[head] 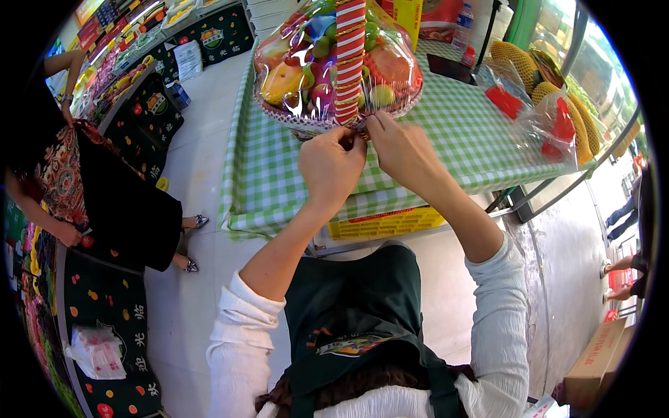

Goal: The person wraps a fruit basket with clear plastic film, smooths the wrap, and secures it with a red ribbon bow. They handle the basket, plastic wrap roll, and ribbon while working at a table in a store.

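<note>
A fruit basket [292,121] wrapped in clear film stands on a table before me, filled with mixed fruit. Its tall handle [349,62] is wound with red-and-white striped ribbon and a thin gold cord [351,31]. At the foot of the handle, by the basket's front rim, both my hands meet. My left hand [332,167] has thumb and forefinger pinched together there. From the right, my right hand [402,149] pinches close beside it, fingers against the rim. Between them a small bit of what looks like the gold cord's end shows; the fingers mostly hide it.
A green checked cloth [470,136] covers the table. To the right lie a dark phone-like slab [450,69], plastic packaging [549,125] and yellow foam netting [575,125]. A yellow crate [387,223] is underneath. Another person [120,198] stands left by fruit displays. A cardboard box [596,347] sits lower right.
</note>
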{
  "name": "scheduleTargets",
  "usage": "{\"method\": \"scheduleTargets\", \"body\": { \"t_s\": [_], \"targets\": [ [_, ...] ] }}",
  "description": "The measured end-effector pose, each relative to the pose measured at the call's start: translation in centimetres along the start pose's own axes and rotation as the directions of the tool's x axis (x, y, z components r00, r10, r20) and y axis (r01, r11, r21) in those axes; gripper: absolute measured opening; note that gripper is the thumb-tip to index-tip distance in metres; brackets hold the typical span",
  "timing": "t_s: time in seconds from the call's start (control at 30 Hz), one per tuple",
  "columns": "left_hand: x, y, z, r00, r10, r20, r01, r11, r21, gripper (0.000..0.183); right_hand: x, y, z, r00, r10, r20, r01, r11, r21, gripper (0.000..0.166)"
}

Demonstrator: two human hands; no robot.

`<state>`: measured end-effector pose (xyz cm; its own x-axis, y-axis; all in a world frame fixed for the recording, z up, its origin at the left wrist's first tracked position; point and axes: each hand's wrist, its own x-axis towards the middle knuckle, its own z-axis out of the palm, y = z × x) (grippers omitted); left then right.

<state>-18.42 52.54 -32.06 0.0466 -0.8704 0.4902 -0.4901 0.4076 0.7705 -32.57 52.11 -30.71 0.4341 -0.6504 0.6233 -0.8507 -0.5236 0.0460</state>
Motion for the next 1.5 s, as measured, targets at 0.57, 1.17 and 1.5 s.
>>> {"method": "scheduleTargets", "body": {
  "t_s": [0.57,1.17,1.5],
  "targets": [
    [1.7,-3.7,-4.8,0.933,0.356,0.058,-0.359,0.933,0.032,0.017,0.9,2.9,0.2,0.937,-0.269,-0.225,0.304,0.942,0.141,0.012],
    [2.2,-5.0,-5.7,0.736,-0.358,0.575,0.671,0.499,-0.548,0.024,0.2,-2.5,2.9,0.79,0.514,0.334,-0.541,0.329,0.774,0.02],
    [2.7,-4.4,-4.1,0.657,-0.42,0.626,0.75,0.448,-0.486,0.02,0.4,-2.8,2.5,0.745,0.533,0.401,-0.574,0.205,0.793,0.019]
  ]
}}
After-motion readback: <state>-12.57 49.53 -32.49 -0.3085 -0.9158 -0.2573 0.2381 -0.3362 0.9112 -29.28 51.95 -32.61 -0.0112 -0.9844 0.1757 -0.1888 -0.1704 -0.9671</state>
